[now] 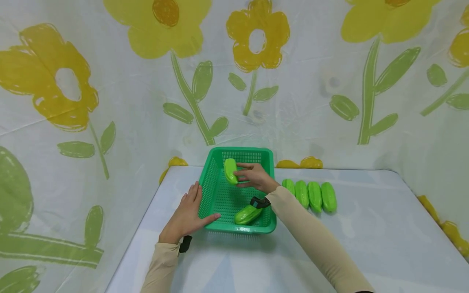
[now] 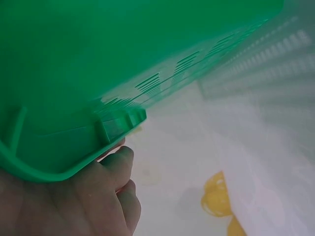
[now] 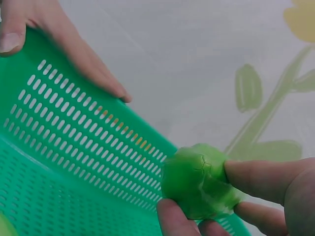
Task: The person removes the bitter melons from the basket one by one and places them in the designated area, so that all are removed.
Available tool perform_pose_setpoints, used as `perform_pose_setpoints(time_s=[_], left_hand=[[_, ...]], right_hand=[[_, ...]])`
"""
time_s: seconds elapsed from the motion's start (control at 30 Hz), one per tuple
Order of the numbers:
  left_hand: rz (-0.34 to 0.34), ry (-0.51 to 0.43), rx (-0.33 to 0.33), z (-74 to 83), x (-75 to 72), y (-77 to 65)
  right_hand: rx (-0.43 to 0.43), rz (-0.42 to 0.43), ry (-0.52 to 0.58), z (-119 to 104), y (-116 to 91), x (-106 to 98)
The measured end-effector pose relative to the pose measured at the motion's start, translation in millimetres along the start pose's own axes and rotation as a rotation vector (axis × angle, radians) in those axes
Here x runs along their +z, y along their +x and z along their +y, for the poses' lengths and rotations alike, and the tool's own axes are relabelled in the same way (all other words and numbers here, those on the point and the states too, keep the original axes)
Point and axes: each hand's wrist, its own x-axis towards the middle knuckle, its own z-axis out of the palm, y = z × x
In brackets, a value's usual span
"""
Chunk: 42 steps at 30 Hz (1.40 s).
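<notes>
My right hand (image 1: 259,179) pinches a bright green, elongated gourd (image 1: 230,171) between thumb and fingers, above the far part of a green plastic basket (image 1: 243,229). In the right wrist view one end of the held gourd (image 3: 197,184) faces the camera, with a small crack-like mark. My left hand (image 1: 186,215) rests on the basket's left rim, fingers extended along it and thumb over the near corner. A second gourd (image 1: 246,215) lies inside the basket near its front right, partly covered by the right wrist and its band.
Several more green gourds (image 1: 329,197) lie side by side on the white table (image 1: 381,228), right of the basket; the right forearm hides part of the row. A white cloth (image 1: 304,89) printed with yellow flowers hangs behind the table and along its sides.
</notes>
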Motion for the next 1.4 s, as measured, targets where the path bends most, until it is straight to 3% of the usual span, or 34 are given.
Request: perform_pose_setpoints(time_s=[0.53,1.4], left_hand=[[0.028,0.032,0.019,0.4,-0.3,0.9],[0.041,0.031,0.024,2.2,1.0,0.4]], right_hand=[[-0.045,-0.029,-0.015,-3.3,-30.8,-29.0],[-0.117,0.035,-0.058,-2.4,-74.7,-98.5]])
